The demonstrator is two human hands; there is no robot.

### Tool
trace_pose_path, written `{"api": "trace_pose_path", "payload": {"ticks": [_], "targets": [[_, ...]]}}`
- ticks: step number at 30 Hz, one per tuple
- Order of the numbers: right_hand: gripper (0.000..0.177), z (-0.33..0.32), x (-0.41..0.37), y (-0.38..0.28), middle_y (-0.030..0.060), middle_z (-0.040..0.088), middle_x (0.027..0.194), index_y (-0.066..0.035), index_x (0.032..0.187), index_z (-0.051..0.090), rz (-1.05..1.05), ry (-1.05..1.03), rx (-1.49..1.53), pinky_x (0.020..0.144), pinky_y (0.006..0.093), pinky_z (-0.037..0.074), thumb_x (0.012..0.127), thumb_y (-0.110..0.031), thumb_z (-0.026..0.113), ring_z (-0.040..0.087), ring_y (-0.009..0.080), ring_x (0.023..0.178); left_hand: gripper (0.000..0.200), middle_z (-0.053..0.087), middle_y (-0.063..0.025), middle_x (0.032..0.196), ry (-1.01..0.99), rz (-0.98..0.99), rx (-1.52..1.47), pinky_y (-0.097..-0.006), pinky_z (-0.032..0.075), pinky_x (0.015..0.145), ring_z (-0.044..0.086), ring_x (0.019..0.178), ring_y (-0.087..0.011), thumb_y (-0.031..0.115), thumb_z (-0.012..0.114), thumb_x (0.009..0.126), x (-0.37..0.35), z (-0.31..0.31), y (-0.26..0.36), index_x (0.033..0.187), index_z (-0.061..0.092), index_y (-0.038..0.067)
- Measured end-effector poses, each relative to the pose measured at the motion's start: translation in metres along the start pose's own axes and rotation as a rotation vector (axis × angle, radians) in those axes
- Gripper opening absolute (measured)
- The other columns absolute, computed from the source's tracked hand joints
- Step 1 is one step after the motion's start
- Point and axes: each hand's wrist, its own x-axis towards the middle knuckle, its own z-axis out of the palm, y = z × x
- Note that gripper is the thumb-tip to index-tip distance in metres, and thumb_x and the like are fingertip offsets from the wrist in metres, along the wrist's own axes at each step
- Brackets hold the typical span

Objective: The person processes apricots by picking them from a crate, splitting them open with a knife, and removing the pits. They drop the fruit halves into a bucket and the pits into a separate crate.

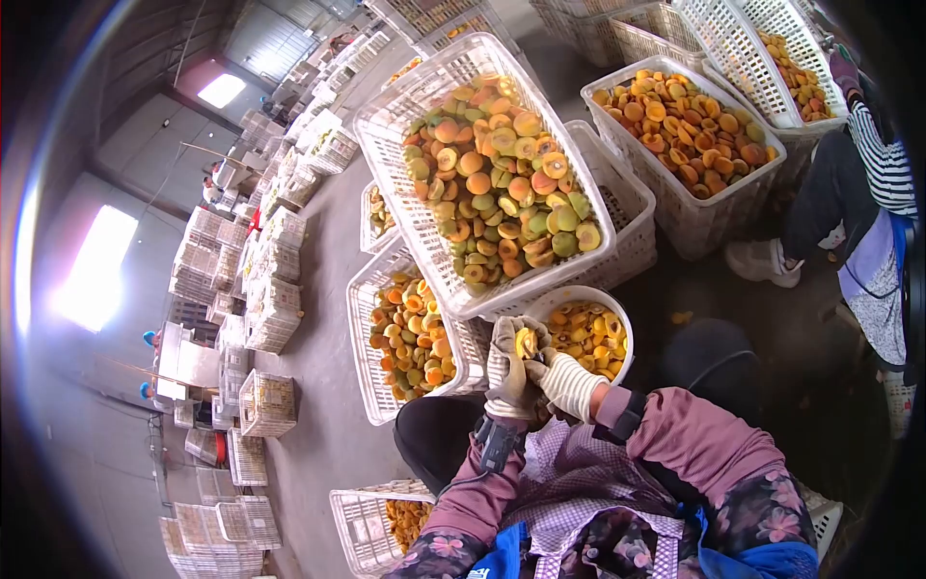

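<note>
My left hand (511, 372), in a stained white glove, is closed around a yellow-orange piece of fruit (525, 343). My right hand (569, 378), in a striped white glove, is pressed up against it, fingers closed; what lies between its fingers is too small to make out. Both hands touch each other just left of a round white bucket (629, 359) holding yellow fruit pieces. Above them a large white crate (381, 159) full of halved green and orange fruit rests tilted on other crates. Another crate (359, 338) with halved fruit stands to the left.
At the upper right is a crate (719, 217) of orange fruit halves. A co-worker in a striped sleeve (880, 159) sits at the right edge. Crate stacks (272, 314) line the left side. A crate (359, 531) stands low, left of my knee.
</note>
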Motion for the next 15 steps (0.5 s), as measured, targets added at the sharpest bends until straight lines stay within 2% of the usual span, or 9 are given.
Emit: {"api": "trace_pose_path", "payload": {"ticks": [4, 6, 7, 9, 10, 11, 12, 13, 15], "targets": [[0.043, 0.004, 0.000, 0.010, 0.0312, 0.060, 0.083, 0.006, 0.107, 0.051, -0.227, 0.187, -0.522, 0.072, 0.0457, 0.049, 0.089, -0.033, 0.048, 0.061, 0.0425, 0.087, 0.026, 0.055, -0.0052, 0.088, 0.069, 0.036, -0.019, -0.0298, 0.046, 0.078, 0.055, 0.086, -0.0172, 0.032, 0.041, 0.098, -0.005, -0.001, 0.004, 0.095, 0.051, 0.008], [0.042, 0.009, -0.002, 0.013, 0.0319, 0.059, 0.084, 0.006, 0.106, 0.052, -0.240, 0.159, -0.546, 0.072, 0.0456, 0.049, 0.089, -0.032, 0.048, 0.060, 0.0427, 0.087, 0.029, 0.054, -0.0068, 0.079, -0.174, 0.111, 0.481, -0.0285, 0.046, 0.073, 0.056, 0.077, -0.0181, 0.030, 0.038, 0.099, 0.004, -0.015, 0.014, 0.090, 0.052, 0.006], [0.041, 0.011, -0.003, 0.013, 0.0326, 0.059, 0.085, 0.006, 0.105, 0.053, -0.249, 0.136, -0.568, 0.072, 0.0455, 0.049, 0.088, -0.031, 0.049, 0.060, 0.0429, 0.087, 0.033, 0.052, -0.0074, 0.069, -0.241, 0.060, 0.321, -0.0265, 0.044, 0.067, 0.054, 0.069, -0.0168, 0.031, 0.037, 0.099, 0.000, -0.007, 0.023, 0.086, 0.052, 0.004], [0.041, 0.020, 0.003, 0.028, 0.0271, 0.063, 0.084, 0.005, 0.104, 0.055, -0.291, 0.107, -0.517, 0.071, 0.0426, 0.049, 0.089, -0.032, 0.050, 0.062, 0.0405, 0.080, 0.036, 0.052, -0.0074, 0.067, -0.433, -0.014, 0.198, -0.0262, 0.043, 0.062, 0.053, 0.068, -0.0161, 0.034, 0.038, 0.097, 0.005, -0.021, 0.020, 0.084, 0.053, 0.004], [0.040, 0.029, 0.019, 0.054, 0.0207, 0.063, 0.080, 0.003, 0.103, 0.056, -0.230, -0.019, -0.134, 0.065, 0.0401, 0.049, 0.089, -0.034, 0.050, 0.061, 0.0351, 0.072, 0.036, 0.052, -0.0074, 0.067, -0.424, -0.017, 0.193, -0.0262, 0.043, 0.062, 0.053, 0.068, -0.0161, 0.034, 0.038, 0.097, 0.007, -0.027, 0.022, 0.084, 0.053, 0.004], [0.040, 0.034, 0.027, 0.070, 0.0142, 0.063, 0.076, 0.001, 0.102, 0.057, -0.163, -0.136, 0.251, 0.059, 0.0376, 0.049, 0.090, -0.036, 0.050, 0.060, 0.0298, 0.064, 0.037, 0.053, -0.0078, 0.068, -0.408, 0.009, 0.411, -0.0264, 0.043, 0.063, 0.054, 0.069, -0.0164, 0.036, 0.039, 0.096, 0.010, -0.033, 0.025, 0.085, 0.053, 0.004], [0.036, 0.016, -0.007, 0.022, 0.0022, 0.055, 0.064, -0.005, 0.096, 0.058, 0.117, -0.265, 0.268, 0.045, 0.0309, 0.041, 0.090, -0.040, 0.050, 0.049, 0.0162, 0.048, 0.038, 0.054, -0.0082, 0.069, -0.393, 0.037, 0.629, -0.0266, 0.044, 0.063, 0.054, 0.069, -0.0166, 0.038, 0.039, 0.095, 0.011, -0.034, 0.025, 0.086, 0.054, 0.004], [0.036, 0.013, -0.018, 0.010, 0.0022, 0.055, 0.064, -0.005, 0.096, 0.058, 0.121, -0.262, 0.267, 0.045, 0.0309, 0.041, 0.090, -0.040, 0.050, 0.049, 0.0162, 0.048, 0.038, 0.054, -0.0066, 0.070, 0.128, -0.041, 0.519, -0.0270, 0.045, 0.062, 0.055, 0.069, -0.0162, 0.038, 0.041, 0.094, 0.003, -0.029, 0.020, 0.090, 0.056, 0.004], [0.030, 0.008, -0.027, -0.007, -0.0005, 0.046, 0.056, -0.010, 0.091, 0.055, 0.211, -0.465, 0.462, 0.037, 0.0262, 0.032, 0.091, -0.039, 0.051, 0.038, 0.0111, 0.040, 0.034, 0.056, -0.0073, 0.073, 0.220, 0.064, 0.806, -0.0283, 0.046, 0.064, 0.056, 0.070, -0.0178, 0.036, 0.041, 0.094, 0.016, -0.037, 0.030, 0.098, 0.053, 0.005]]}}
